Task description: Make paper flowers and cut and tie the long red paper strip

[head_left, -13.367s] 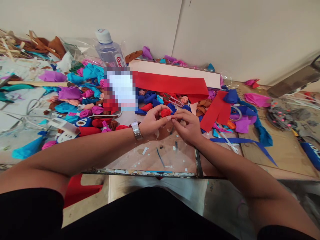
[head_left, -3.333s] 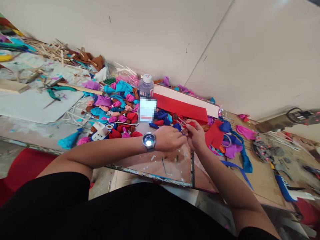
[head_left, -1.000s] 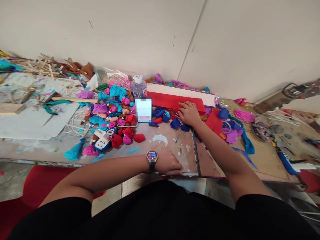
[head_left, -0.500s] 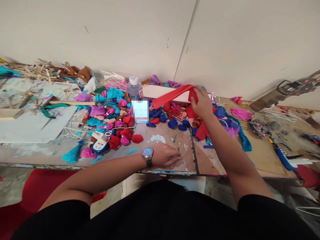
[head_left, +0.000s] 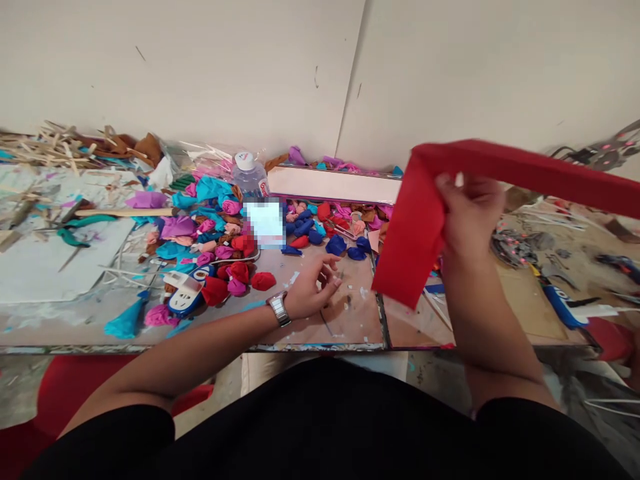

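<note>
A long, wide red strip of crepe paper or cloth [head_left: 413, 227] is lifted above the right part of the table. My right hand [head_left: 473, 207] pinches it near its bend; one end hangs down and the other stretches off to the right edge. Low over the bare tabletop, my left hand [head_left: 315, 287] holds nothing, its fingers loosely curled and apart. Crumpled dark blue pieces [head_left: 336, 245] lie just beyond it, and a red crumpled piece [head_left: 263, 281] is to its left.
A clear bottle [head_left: 250, 179] stands behind the colourful crumpled pieces. A power strip [head_left: 189, 293] with a cable lies at left, near green-handled pliers [head_left: 85, 223]. Wooden sticks [head_left: 60, 150] are heaped at the far left. A second power strip [head_left: 563, 303] lies at right.
My right hand has raised the red strip off the pile and brought it nearer and to the right. My left hand has lifted from the tabletop and turned, its fingers parting.
</note>
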Available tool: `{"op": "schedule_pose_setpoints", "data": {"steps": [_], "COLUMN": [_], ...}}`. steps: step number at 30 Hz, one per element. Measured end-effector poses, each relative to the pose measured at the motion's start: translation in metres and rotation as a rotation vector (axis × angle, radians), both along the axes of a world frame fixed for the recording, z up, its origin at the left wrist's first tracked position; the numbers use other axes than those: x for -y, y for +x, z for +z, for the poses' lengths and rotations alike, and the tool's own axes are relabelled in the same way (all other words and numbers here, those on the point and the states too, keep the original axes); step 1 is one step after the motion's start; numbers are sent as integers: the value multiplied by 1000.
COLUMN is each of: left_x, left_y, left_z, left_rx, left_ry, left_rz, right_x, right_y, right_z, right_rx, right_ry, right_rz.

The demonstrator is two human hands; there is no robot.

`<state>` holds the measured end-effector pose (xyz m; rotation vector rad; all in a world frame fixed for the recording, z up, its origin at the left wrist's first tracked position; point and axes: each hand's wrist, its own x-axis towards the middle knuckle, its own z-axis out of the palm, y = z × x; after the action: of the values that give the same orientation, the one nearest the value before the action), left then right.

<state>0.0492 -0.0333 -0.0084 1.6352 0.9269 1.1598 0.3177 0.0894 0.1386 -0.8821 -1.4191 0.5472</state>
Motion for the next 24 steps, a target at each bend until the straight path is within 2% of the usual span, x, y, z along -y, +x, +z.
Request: {"op": "schedule_pose_setpoints", "data": {"steps": [2,5,8,10,14,18,20,24], "left_x": [0,-3,-7,-9,-6,-5,-7,-13], "left_y": [2,6,10,11,11,5,2,1], "left_z": [0,-1,-6,-10,-11,-7,-5,2], "left_rx": [75,247,313,304,418,613,611,577], "left_ry": [-74,-254,-332,-326,-412,-549,-623,-724], "left_rz": [-30,-120,-115,-70,-84,-223,-290,-292], "right_x": [18,47,70,80,89,92,94,101], "right_y": [-18,-48,-72,-81,-86,-83,-80,-71], "right_z": [-18,-54,-89,-104,-114,-109,-107,-102], "right_rx": [-214,-358,-371,-262,7,298,417,519], "right_ry": [-230,-625,-863,-966,-946,-921,-895,-788], "right_rz": [103,196,199,269,366,536,617,685]}}
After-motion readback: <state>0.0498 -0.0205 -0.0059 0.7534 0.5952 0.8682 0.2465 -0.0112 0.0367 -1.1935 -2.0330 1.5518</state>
